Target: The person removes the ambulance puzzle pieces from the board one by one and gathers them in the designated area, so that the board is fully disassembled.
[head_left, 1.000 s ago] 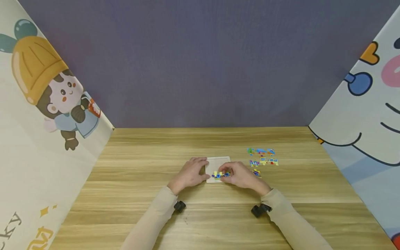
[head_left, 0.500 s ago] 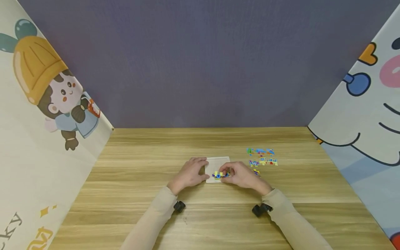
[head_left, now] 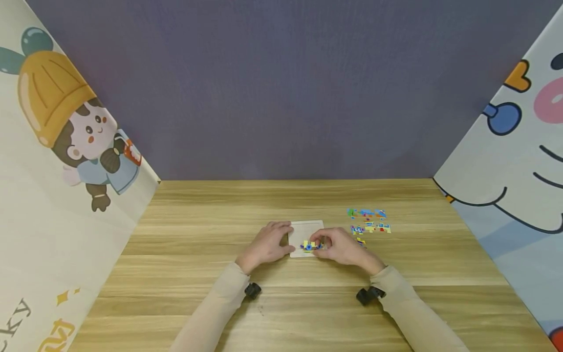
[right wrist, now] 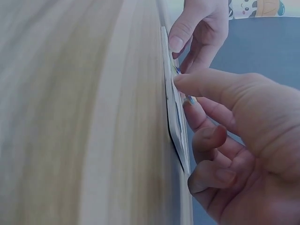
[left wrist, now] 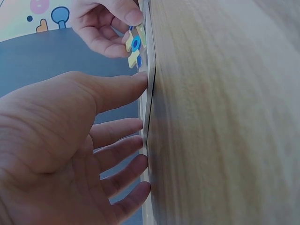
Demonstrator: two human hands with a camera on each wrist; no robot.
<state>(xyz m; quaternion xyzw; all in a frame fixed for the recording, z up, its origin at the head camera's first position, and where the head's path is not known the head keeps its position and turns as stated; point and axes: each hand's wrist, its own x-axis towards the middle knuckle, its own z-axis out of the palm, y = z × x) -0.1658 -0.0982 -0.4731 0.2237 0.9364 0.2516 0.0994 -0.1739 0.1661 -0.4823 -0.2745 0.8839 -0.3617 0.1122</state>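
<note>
A thin white puzzle tray [head_left: 303, 230] lies flat on the wooden table. My left hand [head_left: 266, 244] rests at its left side; the thumb touches the near left corner and the fingers reach along the edge, relaxed and spread in the left wrist view. With thumb and fingertips, my right hand [head_left: 342, 248] pinches a yellow and blue jigsaw piece [head_left: 309, 246] low over the near part of the tray. The left wrist view shows this jigsaw piece [left wrist: 135, 45] tilted up at the tray. Another bit of blue shows by the right fingertips, mostly covered by them.
Several loose jigsaw pieces [head_left: 370, 228] lie in rough rows right of the tray, the nearest one [head_left: 361, 242] partly behind my right hand. A dark panel [head_left: 290, 98] stands along the table's back edge, with printed walls at both sides.
The right hand and the jigsaw piece have shifted a little to the right over the tray. The left hand and the tray have stayed in place.
</note>
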